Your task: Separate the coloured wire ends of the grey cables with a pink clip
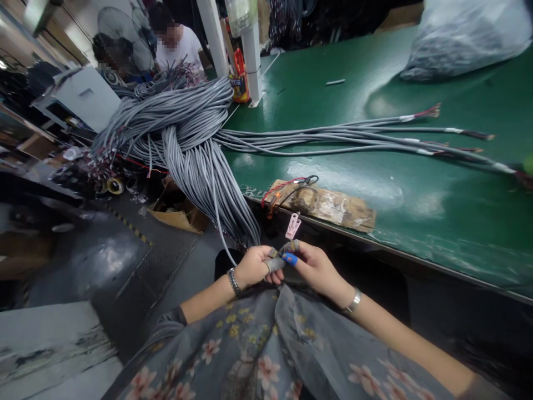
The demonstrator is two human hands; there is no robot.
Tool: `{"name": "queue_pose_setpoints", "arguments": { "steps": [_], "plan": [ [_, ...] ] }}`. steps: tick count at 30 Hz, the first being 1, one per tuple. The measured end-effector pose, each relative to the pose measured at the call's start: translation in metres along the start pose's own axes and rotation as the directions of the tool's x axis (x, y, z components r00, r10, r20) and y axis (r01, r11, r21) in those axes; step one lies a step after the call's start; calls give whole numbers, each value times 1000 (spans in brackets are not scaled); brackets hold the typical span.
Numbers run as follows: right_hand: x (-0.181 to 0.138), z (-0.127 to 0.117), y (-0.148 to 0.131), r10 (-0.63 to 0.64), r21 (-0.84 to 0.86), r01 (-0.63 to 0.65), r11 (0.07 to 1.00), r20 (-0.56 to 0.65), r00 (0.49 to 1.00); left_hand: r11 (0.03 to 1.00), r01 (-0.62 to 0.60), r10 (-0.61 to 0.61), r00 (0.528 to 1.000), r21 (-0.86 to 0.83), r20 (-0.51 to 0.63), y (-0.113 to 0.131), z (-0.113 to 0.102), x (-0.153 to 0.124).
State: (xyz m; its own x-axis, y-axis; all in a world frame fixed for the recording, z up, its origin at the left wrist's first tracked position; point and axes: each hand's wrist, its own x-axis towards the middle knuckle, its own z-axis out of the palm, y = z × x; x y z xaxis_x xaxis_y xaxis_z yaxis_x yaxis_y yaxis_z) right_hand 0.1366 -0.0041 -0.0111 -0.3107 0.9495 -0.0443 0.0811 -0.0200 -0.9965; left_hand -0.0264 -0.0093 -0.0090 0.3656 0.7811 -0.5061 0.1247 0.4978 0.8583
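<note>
My left hand (256,266) and my right hand (314,265) meet above my lap, just off the table's front edge. Both are closed, with thumb and fingertips pinched together. Tape or finger covers wrap several fingertips, and a blue one sits on my right thumb. One grey cable (222,239) runs down from the large bundle of grey cables (204,161) to my left hand, which appears to grip its end. What my right fingertips pinch is too small to make out. A pink clip (293,225) hangs at the edge just beyond my fingers.
A worn wooden block (333,208) with red and black leads lies at the edge of the green table (416,222). Several grey cables with stripped ends (425,114) stretch right. A plastic bag (466,44) is at back right, a white post (252,61) at back. A person (179,47) works beyond.
</note>
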Motion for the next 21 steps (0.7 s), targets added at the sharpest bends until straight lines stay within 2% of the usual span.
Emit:
{"name": "queue_pose_setpoints", "arguments": {
  "steps": [3,7,11,14,21],
  "plan": [
    [1,-2,-5,-59,-68,61,996,27,998,999,41,-42,998,18,44,2,0,0],
    [5,1,3,84,31,-83,996,-53,995,996,-40,30,991,-81,-130,-2,6,0],
    [6,6,12,199,185,-186,965,-57,978,974,-108,56,967,-200,-248,-5,12,1],
    [4,8,11,198,229,-180,957,-58,978,961,-106,30,957,-254,-287,-4,15,1],
    [1,7,5,155,155,-148,977,-34,987,953,-128,24,936,-275,-352,-2,13,2]
  ]
}}
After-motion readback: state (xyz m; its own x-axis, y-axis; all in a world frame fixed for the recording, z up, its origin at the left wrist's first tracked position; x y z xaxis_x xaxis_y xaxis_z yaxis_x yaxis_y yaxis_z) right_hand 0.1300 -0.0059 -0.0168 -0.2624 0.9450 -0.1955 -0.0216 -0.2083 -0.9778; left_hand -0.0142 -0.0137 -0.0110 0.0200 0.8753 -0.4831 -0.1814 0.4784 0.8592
